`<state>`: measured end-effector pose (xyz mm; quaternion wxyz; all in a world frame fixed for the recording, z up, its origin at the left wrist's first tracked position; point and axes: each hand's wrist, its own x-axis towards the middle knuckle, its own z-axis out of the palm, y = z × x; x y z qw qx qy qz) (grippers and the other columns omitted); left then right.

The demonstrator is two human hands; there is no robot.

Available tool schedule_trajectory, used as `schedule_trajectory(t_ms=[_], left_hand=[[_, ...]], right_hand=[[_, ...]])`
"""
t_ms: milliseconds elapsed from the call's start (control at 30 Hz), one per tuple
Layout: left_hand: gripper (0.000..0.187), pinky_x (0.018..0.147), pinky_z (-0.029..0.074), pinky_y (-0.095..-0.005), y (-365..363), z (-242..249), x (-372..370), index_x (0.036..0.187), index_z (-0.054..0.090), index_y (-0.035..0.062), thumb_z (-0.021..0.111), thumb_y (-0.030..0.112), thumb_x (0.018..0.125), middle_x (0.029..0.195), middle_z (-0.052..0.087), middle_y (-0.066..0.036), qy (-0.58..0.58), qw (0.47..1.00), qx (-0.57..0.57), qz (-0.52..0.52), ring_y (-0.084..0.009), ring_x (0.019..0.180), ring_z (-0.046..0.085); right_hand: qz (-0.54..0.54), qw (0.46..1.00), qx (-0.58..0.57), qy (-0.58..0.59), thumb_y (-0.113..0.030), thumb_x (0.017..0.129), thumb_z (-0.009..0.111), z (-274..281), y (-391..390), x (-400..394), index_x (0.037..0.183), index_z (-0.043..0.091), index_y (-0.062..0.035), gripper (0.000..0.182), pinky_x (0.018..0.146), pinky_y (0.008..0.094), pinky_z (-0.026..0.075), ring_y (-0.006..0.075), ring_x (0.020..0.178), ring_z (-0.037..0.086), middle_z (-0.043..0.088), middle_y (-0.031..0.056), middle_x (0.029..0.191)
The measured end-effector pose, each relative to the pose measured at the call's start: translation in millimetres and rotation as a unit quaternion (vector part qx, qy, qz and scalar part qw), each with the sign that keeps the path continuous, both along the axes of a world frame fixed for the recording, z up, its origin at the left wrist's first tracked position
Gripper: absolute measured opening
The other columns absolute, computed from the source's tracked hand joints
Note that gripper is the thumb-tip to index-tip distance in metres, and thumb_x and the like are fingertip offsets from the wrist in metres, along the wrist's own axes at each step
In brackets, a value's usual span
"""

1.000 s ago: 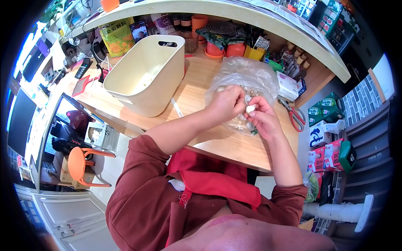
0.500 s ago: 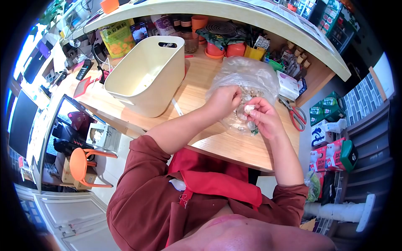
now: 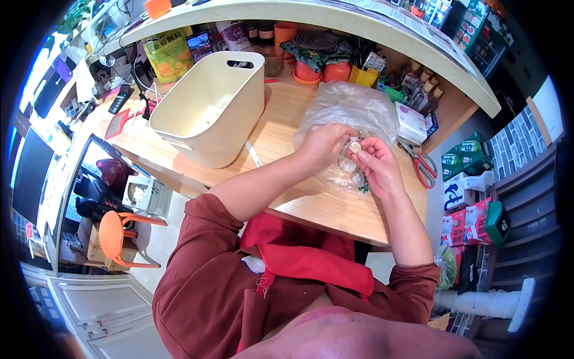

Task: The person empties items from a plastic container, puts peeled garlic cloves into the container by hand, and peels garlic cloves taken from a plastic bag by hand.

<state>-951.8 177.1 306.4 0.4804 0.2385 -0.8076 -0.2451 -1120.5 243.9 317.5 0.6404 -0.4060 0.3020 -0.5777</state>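
Note:
My right hand (image 3: 379, 167) pinches a small, pale, roundish garlic piece (image 3: 355, 147) between thumb and fingers. Close beside it, my left hand (image 3: 326, 145) has its fingertips drawn together at the garlic's upper edge. Whatever those fingers hold is too small to make out. Both hands are over a clear plastic bag (image 3: 359, 103) lying spread on the wooden table, with whitish pieces and brownish scraps in it, partly hidden by the hands. Left of them stands a deep cream bin (image 3: 230, 134) with some pale bits at its bottom.
Scissors with red handles (image 3: 423, 169) lie by the table's right edge, near a white box (image 3: 410, 122). A white strip (image 3: 253, 153) rests beside the bin. Beneath the raised shelf (image 3: 335, 15) are orange pots, a yellow pouch (image 3: 167, 57) and small corked bottles.
My left hand has turned from a closed fist to fingertips reaching toward the garlic. The garlic piece in my right hand has shifted slightly upward and turned. The bin and bag stay put.

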Motion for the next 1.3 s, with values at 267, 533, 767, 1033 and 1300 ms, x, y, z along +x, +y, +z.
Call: schedule_trajectory(t_ms=[267,533,767,1033,1300], left_hand=[[0.021,0.066,0.047,-0.0293,13,13,4,0.102,0.062,0.0054,0.063,0.008,0.08,0.087,0.061,-0.008,-0.007,0.998,0.016,-0.066,-0.019,0.074,0.06],[0.024,0.061,0.048,-0.027,4,0,0,0.1,0.062,0.0054,0.069,0.013,0.079,0.084,0.058,-0.008,0.052,0.993,0.079,-0.074,-0.0155,0.07,0.058],[0.028,0.067,0.05,-0.0219,5,2,2,0.103,0.06,0.0015,0.071,0.007,0.078,0.086,0.061,-0.005,0.036,0.994,0.054,-0.087,-0.0086,0.076,0.06],[0.026,0.066,0.052,-0.0234,3,0,1,0.102,0.058,-0.0027,0.068,0.005,0.08,0.086,0.064,-0.006,0.056,0.965,0.227,-0.121,-0.0095,0.075,0.062],[0.022,0.06,0.05,-0.023,2,1,1,0.101,0.056,-0.0041,0.065,0.002,0.082,0.083,0.063,-0.007,0.032,0.958,0.25,-0.136,-0.0094,0.069,0.06]], right_hand=[[-0.024,0.999,-0.009,-0.021,0.003,0.084,0.057,-5,-2,-3,0.095,0.053,-0.0028,0.013,0.082,0.0251,0.052,0.0137,0.086,0.061,0.059,0.0059,0.092],[-0.038,0.998,0.016,0.056,-0.002,0.084,0.06,-4,-1,1,0.097,0.055,-0.003,0.014,0.074,0.024,0.051,0.0126,0.083,0.061,0.061,0.0051,0.088],[-0.082,0.987,-0.003,0.14,-0.004,0.086,0.06,-4,0,6,0.097,0.056,-0.001,0.012,0.068,0.0234,0.05,0.0117,0.078,0.06,0.063,0.0063,0.087],[-0.132,0.946,-0.06,0.292,-0.003,0.089,0.056,0,5,13,0.091,0.059,0.0025,0.007,0.061,0.022,0.049,0.0111,0.069,0.06,0.064,0.0064,0.079],[-0.224,0.847,-0.153,0.456,-0.005,0.083,0.059,-11,0,5,0.088,0.059,-0.0003,0.007,0.057,0.0257,0.049,0.0139,0.062,0.062,0.063,0.009,0.07]])
